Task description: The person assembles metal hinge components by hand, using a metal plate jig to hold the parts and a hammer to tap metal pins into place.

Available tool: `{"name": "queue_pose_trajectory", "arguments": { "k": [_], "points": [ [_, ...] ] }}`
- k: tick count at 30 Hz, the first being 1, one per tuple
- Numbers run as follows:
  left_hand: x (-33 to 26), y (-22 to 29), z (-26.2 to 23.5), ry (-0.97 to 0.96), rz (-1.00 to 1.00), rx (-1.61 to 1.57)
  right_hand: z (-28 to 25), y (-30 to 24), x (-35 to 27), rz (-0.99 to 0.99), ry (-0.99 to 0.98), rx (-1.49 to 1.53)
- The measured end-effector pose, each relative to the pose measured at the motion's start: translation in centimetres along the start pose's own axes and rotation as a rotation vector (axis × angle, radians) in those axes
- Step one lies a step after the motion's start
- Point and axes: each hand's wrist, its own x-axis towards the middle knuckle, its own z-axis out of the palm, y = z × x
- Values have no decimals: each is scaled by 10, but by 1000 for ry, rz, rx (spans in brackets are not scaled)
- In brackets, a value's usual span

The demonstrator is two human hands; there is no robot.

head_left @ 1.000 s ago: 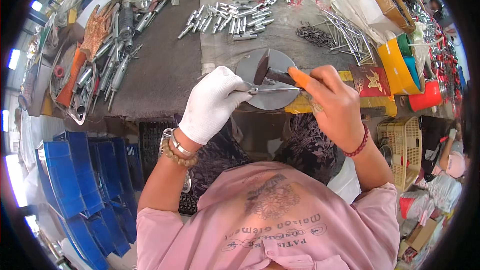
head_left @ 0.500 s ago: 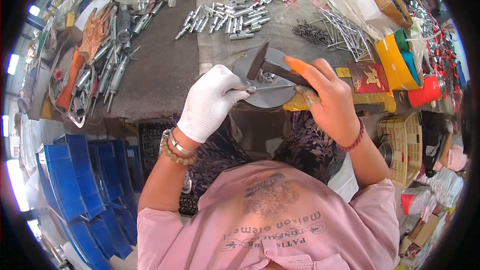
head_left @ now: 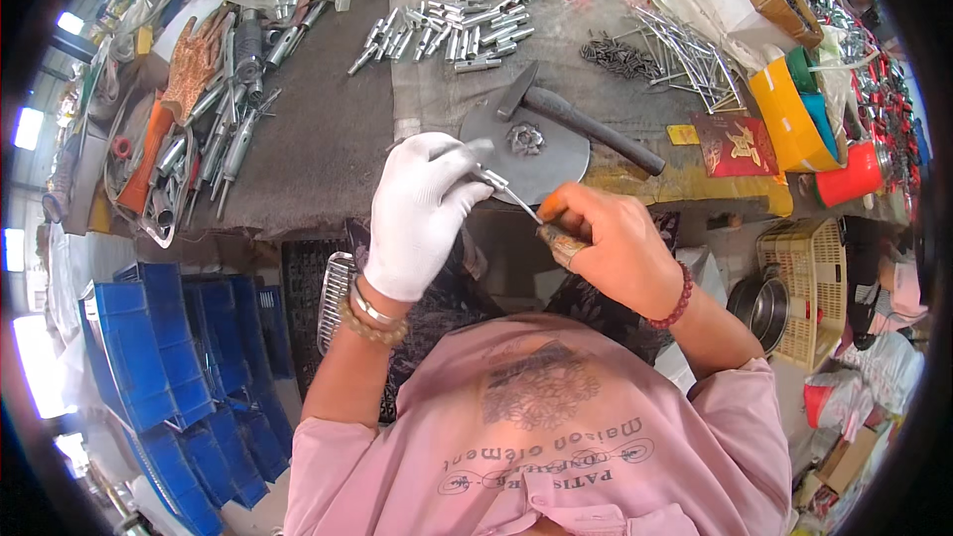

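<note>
Nearest, a pink shirt (head_left: 556, 437) fills the lower middle of the view, with both forearms rising from it. Just above, the left hand (head_left: 422, 213), in a white glove, pinches one end of a thin metal pin (head_left: 504, 194) between thumb and fingers. The bare right hand (head_left: 606, 248) is curled shut, its orange-tipped fingers (head_left: 552, 208) closed on the pin's other end, so the pin spans the small gap between the two hands, at the near edge of the workbench (head_left: 318, 139). Beyond the hands lies a round metal disc (head_left: 536, 154) with a small rosette piece (head_left: 524, 139) at its middle. A hammer (head_left: 581, 124) rests across the disc, head to the left. Farther back, heaps of short metal tubes (head_left: 457, 30) and thin rods (head_left: 685, 50) cover the bench. Blue crates (head_left: 169, 357) stand to the lower left.
</note>
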Motion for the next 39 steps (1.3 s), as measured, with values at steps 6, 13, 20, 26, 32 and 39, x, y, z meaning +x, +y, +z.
{"name": "queue_pose_trajectory", "arguments": {
  "k": [6,13,20,26,32,39],
  "points": [
    [-37,39,19,101,-730,-532,3,-13,-3,558,-334,736],
    [-32,54,19,113,-916,-901,18,-15,-10,593,-344,866],
    [-49,47,13,218,-894,-905,43,-26,-10,498,-359,768],
    [-74,30,-16,371,-889,-915,35,-29,-6,159,-27,446],
    [-214,-49,-35,577,-1244,-353,35,24,16,33,207,320],
    [-451,-129,-28,784,-1664,-183,38,39,11,126,304,515]
  ]
}}
